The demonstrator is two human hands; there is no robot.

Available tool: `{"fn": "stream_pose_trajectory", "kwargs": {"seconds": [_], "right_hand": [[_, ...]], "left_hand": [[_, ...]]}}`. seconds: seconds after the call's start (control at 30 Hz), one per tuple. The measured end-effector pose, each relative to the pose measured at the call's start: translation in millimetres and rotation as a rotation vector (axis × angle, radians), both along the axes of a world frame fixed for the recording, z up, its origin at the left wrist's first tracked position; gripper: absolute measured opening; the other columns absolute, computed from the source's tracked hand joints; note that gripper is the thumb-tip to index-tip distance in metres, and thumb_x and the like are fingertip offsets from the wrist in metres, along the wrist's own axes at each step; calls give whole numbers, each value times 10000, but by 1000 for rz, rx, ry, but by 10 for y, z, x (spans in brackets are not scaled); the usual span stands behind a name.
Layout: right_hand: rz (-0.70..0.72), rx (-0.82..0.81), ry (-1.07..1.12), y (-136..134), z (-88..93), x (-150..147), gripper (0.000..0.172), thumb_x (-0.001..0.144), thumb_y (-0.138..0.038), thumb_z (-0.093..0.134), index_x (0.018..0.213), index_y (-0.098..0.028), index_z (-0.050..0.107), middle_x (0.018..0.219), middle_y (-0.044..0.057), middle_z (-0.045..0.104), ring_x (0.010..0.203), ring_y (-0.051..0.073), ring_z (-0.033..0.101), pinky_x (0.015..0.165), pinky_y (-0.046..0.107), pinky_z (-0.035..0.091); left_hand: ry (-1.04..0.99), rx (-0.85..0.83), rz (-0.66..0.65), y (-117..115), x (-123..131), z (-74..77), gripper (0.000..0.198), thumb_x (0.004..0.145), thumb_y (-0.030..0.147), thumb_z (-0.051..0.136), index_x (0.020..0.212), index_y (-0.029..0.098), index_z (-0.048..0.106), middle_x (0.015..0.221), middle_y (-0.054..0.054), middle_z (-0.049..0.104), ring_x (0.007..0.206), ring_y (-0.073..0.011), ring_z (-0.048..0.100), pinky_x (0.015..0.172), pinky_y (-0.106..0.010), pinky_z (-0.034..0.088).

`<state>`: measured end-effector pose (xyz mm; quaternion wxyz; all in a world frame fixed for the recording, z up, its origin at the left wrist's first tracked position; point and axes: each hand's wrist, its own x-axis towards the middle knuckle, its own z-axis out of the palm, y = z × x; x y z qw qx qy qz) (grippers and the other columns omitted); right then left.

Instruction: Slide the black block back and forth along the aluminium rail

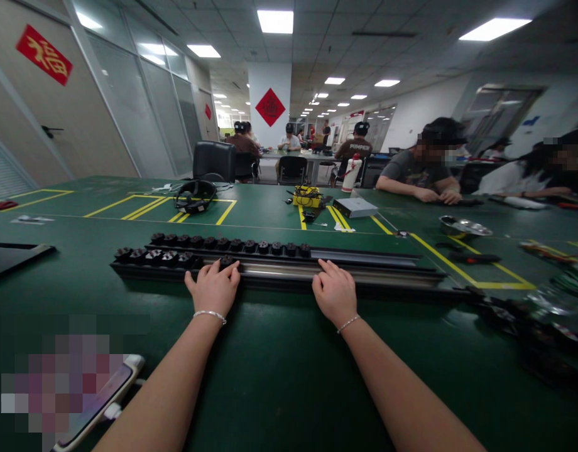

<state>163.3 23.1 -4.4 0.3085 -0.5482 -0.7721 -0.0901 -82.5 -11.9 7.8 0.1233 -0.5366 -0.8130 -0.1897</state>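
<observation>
Two long black rails with a metallic channel lie side by side across the green table. On the near rail (279,271), several black socket-like modules (153,256) sit at the left end. My left hand (213,290) is at that rail, its fingers closed about a single black module (227,259) set apart from the others. Further right, my right hand (337,290) grips the near edge of the same rail, fingertips over its rim. Behind it, the far rail (364,257) carries a row of similar modules (237,245) on its left part. Undersides of both hands are hidden.
A phone (103,402) lies at the lower left, near my left forearm. Beyond the rails are a black headset (195,196), a yellow item with cables (306,196), a grey box (355,207) and a metal bowl (464,227). Black parts (519,320) lie right. A co-worker (423,166) sits across.
</observation>
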Motion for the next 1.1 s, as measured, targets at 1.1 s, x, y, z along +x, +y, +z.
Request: {"fn": "stream_pose_trajectory", "kwargs": {"seconds": [1.1], "right_hand": [[-2,5,-7,11,-8,3,296,820,-262,372,649,-204,607,1195,42,561,1149,193,452,939,370,295]], "left_hand": [[-25,12,4,-2,-14,-16,320,826,392,359,1033,417,602,1217,-41,536,1074,-246,459,964,-567,141]]}}
